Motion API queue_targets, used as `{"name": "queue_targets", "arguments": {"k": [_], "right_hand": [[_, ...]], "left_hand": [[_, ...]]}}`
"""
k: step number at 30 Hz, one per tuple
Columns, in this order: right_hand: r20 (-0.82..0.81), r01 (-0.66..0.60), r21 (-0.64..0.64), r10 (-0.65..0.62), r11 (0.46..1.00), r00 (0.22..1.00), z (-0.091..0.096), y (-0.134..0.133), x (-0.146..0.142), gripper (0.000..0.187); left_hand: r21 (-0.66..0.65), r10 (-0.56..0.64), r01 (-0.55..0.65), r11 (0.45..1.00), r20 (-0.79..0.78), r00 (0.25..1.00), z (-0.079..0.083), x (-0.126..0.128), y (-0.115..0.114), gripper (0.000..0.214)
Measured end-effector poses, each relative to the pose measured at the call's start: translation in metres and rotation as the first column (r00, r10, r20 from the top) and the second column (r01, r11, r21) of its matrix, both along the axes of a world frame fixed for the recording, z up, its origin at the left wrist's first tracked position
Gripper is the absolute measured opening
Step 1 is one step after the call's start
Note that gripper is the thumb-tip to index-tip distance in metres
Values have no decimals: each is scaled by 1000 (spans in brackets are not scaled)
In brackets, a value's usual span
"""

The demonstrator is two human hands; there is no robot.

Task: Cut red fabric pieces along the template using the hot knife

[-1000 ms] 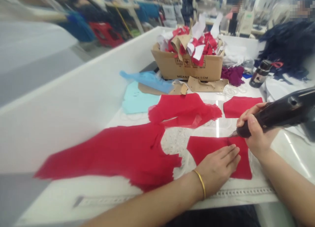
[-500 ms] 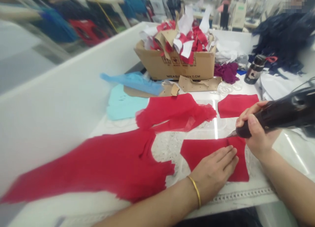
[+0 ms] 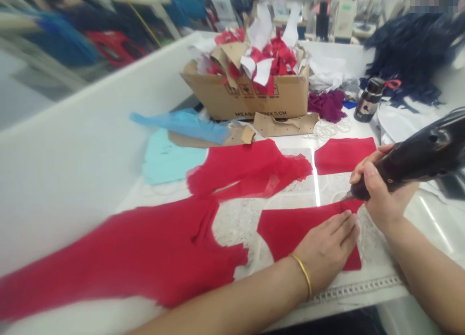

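In this head view, I am pressing my left hand [image 3: 327, 250], open and flat with a gold bangle [image 3: 303, 272] on the wrist, on a red fabric piece [image 3: 290, 233], and my right hand [image 3: 381, 194] is gripping the black handle of an electric cutter [image 3: 417, 155], with its metal tip [image 3: 347, 197] right at the fabric's upper edge. Other red fabric pieces [image 3: 345, 155] are lying near them, white lace [image 3: 236, 223] is showing under the cloth, and a cardboard box [image 3: 247, 102] of red and white scraps is standing further back.
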State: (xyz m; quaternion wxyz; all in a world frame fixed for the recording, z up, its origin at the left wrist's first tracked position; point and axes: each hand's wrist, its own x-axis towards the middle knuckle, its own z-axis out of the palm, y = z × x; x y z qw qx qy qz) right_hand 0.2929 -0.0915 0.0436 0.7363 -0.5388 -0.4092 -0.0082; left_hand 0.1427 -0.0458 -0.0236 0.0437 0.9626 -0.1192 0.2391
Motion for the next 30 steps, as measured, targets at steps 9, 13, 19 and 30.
{"name": "queue_targets", "arguments": {"k": [9,13,19,30], "right_hand": [[-4,-18,3,18,1000,1000,-3,3,2,24],[-42,-8,-1,8,1000,999,-1,1,0,29],[-15,59,0,-59,998,998,6,-7,9,26],[24,175,-9,-175,985,984,0,-13,25,25]], "left_hand": [[-21,-3,3,1000,1,1000,-2,-1,0,33],[-10,-10,10,1000,-15,1000,-4,-1,0,34],[-37,-7,6,999,-34,999,0,-1,1,38],[-72,-20,18,997,-25,1000,0,-2,2,39]]}}
